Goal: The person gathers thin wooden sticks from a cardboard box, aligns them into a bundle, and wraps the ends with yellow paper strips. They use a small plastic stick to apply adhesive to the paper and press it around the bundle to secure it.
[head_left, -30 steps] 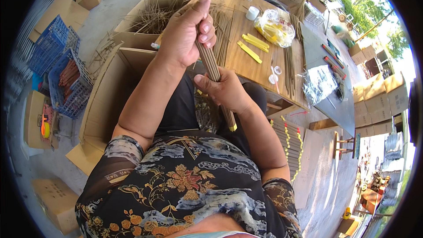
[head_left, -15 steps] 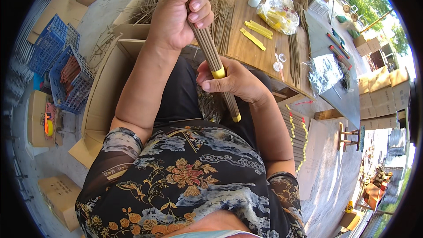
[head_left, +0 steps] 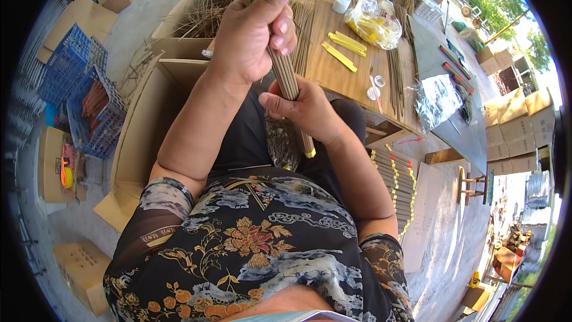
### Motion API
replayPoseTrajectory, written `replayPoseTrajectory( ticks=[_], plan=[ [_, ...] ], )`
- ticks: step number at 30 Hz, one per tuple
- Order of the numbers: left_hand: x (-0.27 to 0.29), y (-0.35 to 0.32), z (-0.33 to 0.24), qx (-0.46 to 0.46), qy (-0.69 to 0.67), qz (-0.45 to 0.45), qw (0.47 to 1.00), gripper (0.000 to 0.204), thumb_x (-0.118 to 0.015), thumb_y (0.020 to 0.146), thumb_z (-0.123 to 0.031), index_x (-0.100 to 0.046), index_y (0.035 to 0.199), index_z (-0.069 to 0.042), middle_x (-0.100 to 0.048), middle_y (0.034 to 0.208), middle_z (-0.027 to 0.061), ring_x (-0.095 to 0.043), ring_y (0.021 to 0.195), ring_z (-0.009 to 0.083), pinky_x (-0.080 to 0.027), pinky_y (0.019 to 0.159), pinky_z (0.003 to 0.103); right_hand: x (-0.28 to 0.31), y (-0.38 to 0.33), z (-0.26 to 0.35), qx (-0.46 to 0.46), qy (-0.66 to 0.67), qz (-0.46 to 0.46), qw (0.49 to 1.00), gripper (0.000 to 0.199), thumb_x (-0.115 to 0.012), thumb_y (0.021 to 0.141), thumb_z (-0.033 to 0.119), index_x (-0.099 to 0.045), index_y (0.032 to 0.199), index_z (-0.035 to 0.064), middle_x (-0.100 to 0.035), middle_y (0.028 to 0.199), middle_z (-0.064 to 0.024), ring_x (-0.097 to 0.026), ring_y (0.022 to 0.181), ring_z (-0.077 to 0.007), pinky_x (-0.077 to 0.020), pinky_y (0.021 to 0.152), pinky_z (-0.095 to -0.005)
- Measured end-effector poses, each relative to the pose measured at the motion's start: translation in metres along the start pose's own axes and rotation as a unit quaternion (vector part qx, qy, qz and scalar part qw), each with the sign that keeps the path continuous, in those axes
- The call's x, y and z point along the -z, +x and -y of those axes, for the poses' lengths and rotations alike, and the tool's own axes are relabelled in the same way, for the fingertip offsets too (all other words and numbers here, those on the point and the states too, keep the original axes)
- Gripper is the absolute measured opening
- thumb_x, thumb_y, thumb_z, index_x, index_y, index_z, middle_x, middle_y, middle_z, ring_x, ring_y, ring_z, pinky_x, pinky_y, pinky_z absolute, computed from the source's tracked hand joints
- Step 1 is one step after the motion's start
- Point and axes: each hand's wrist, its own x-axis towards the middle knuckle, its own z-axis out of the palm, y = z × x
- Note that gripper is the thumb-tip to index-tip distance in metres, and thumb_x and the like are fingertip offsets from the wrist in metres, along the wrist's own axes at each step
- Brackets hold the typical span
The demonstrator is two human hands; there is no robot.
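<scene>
A bundle of thin brown sticks (head_left: 288,77) with a yellow end near my lap is held upright between both hands. My left hand (head_left: 253,30) is wrapped around its upper part, thumb pointing up. My right hand (head_left: 307,110) grips the bundle lower down, just above the yellow tip (head_left: 310,153). A small clear bag of dark bits (head_left: 282,143) lies on my lap under the hands.
A wooden table (head_left: 333,71) ahead carries loose sticks, yellow strips (head_left: 341,50), a clear bag with yellow contents (head_left: 374,22) and small cups. Open cardboard boxes (head_left: 179,18) with stick scraps stand at left, blue crates (head_left: 77,83) further left. Finished bundles (head_left: 396,185) lie at right.
Both hands have shifted on the bundle: the left hand rose and came closer to the camera, and the right hand slid along the sticks, covering the yellow band seen half a second ago.
</scene>
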Motion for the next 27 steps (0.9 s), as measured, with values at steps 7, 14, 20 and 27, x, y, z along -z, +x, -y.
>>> replayPoseTrajectory(
  ticks=[7, 14, 20, 27],
  plan=[
    [0.024, 0.012, 0.005, 0.069, -0.123, 0.132, 0.981, 0.035, -0.053, 0.085, -0.037, -0.040, 0.063, -0.013, -0.040, 0.052, -0.0031, -0.036, 0.041, 0.0055, -0.032, 0.041, 0.021, -0.005, -0.007, 0.002, -0.046, 0.108, 0.041, 0.992, 0.028, -0.057, 0.084, 0.027, -0.047, 0.068, 0.0070, -0.043, 0.051, 0.0036, -0.039, 0.041, -0.0035, -0.0313, 0.038, -0.0190],
    [0.012, 0.008, 0.010, 0.037, -0.012, -0.110, 0.993, 0.027, -0.058, 0.083, -0.029, -0.048, 0.066, -0.011, -0.047, 0.056, -0.0006, -0.042, 0.045, 0.0089, -0.035, 0.045, 0.024, -0.014, 0.003, -0.008, 0.010, -0.179, -0.196, 0.964, 0.029, -0.060, 0.082, 0.025, -0.050, 0.075, -0.0015, -0.049, 0.059, -0.0030, -0.042, 0.057, -0.0088, -0.0396, 0.053, -0.0271],
    [0.029, 0.011, 0.006, 0.066, -0.148, 0.078, 0.984, 0.029, -0.057, 0.083, -0.033, -0.047, 0.066, -0.011, -0.040, 0.050, -0.0035, -0.035, 0.042, 0.0071, -0.033, 0.042, 0.024, -0.008, -0.008, 0.004, -0.022, -0.010, -0.036, 0.999, 0.028, -0.058, 0.084, 0.026, -0.049, 0.070, 0.0029, -0.044, 0.054, 0.0029, -0.038, 0.052, -0.0045, -0.0332, 0.046, -0.0219],
    [0.012, 0.010, 0.010, 0.008, -0.037, -0.096, 0.995, 0.025, -0.060, 0.082, -0.027, -0.048, 0.067, -0.011, -0.042, 0.050, -0.0032, -0.038, 0.040, 0.0073, -0.034, 0.041, 0.023, -0.009, 0.000, -0.006, -0.013, -0.142, -0.142, 0.979, 0.030, -0.059, 0.083, 0.026, -0.050, 0.076, -0.0014, -0.047, 0.058, -0.0041, -0.041, 0.056, -0.0099, -0.0398, 0.054, -0.0273]
  ],
)
